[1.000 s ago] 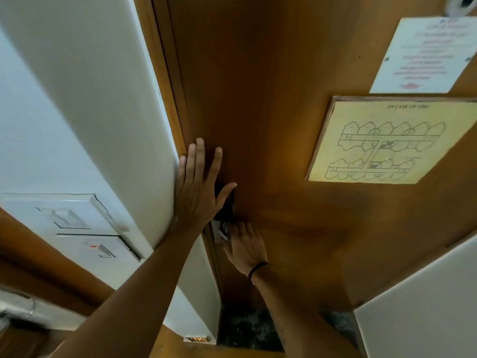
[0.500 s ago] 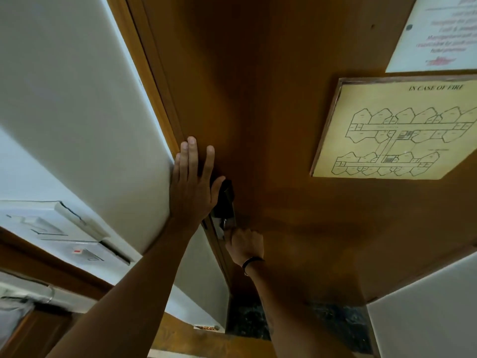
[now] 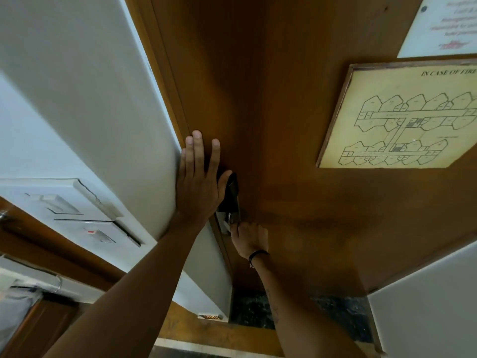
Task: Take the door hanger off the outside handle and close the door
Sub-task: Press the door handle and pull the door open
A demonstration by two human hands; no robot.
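Brown wooden door (image 3: 271,99) filling frame centre, edge meeting frame at left, dark lock plate with handle (image 3: 232,200) at centre, partly hidden.

"IN CASE OF FIRE" heading yellowed floor-plan placard (image 3: 402,117) (on door), white notice (image 3: 444,24) text illegible

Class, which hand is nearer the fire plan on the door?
Right. The right hand is below-left of the fire plan; the left hand lies further left, by the frame.
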